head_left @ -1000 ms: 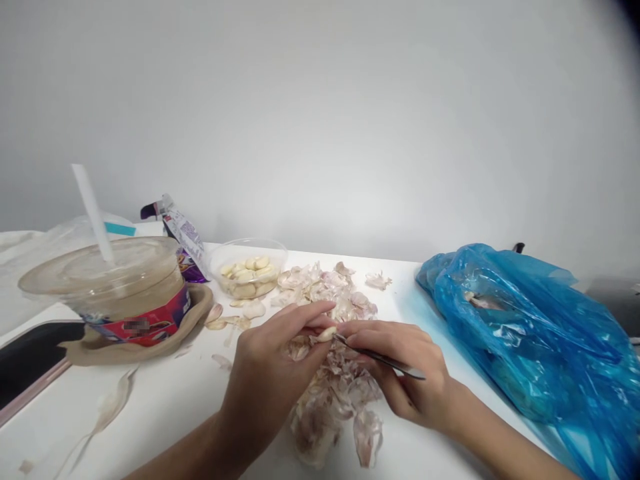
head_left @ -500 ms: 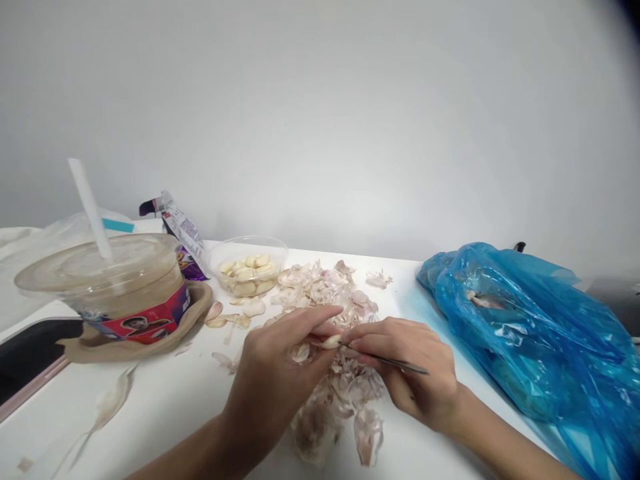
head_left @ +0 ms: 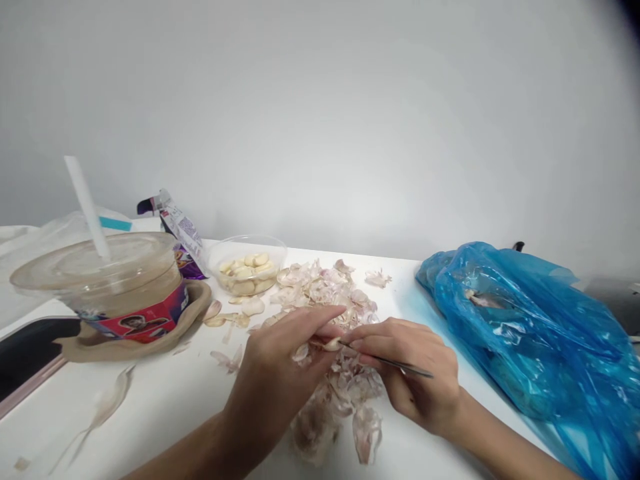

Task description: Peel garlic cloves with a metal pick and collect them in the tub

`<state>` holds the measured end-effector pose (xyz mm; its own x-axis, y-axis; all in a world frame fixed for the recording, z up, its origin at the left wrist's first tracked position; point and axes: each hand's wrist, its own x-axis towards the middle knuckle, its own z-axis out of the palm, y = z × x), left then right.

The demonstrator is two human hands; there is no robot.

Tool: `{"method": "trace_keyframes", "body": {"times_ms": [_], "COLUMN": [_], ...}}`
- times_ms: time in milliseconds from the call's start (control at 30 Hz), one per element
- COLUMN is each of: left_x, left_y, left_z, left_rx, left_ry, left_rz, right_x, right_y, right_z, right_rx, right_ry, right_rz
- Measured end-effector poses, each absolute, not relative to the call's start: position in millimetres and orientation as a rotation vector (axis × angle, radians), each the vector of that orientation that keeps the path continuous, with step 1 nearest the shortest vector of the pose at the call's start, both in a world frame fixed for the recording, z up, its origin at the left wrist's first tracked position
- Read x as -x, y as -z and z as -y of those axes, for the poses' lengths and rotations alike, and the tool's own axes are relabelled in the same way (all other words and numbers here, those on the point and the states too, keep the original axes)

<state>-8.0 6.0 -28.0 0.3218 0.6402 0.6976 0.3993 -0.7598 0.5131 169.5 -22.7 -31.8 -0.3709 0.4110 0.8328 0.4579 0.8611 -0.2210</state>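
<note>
My left hand (head_left: 280, 370) pinches a pale garlic clove (head_left: 333, 345) between thumb and fingers. From the other side my right hand (head_left: 417, 370) grips a slim metal tool (head_left: 410, 368), whose exact kind I cannot make out. Its thin tip meets the clove, and its other end sticks out past my right fingers. Under and behind both hands lies a heap of papery garlic skins (head_left: 325, 290). A clear plastic tub (head_left: 216, 261) with peeled garlic cloves (head_left: 245, 272) stands behind my left hand. Beside the tub, a few loose cloves (head_left: 253, 306) rest on the white table.
On the left stands a lidded drink cup (head_left: 135, 300) with a straw, in a cardboard holder (head_left: 200, 303). A phone (head_left: 35, 353) lies beside it. Behind is a purple snack wrapper (head_left: 190, 260). A blue plastic bag (head_left: 510, 333) fills the right side.
The tool has tilted slightly, its rear end moving a little right and down with my right hand. My left hand still holds the clove. The whole view has shifted slightly.
</note>
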Motion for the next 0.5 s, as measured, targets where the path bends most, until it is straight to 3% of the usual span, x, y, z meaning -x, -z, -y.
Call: {"method": "trace_keyframes", "body": {"times_ms": [500], "left_x": [9.7], "left_y": [28.5], "left_z": [-5.2], "left_rx": [-2.34], "left_ry": [-1.399], "left_rz": [-0.975], "right_x": [-171.6], "right_y": [30.6], "right_z": [22.1], "right_rx": [0.602], "right_ry": [0.137], "right_rz": [2.031]}}
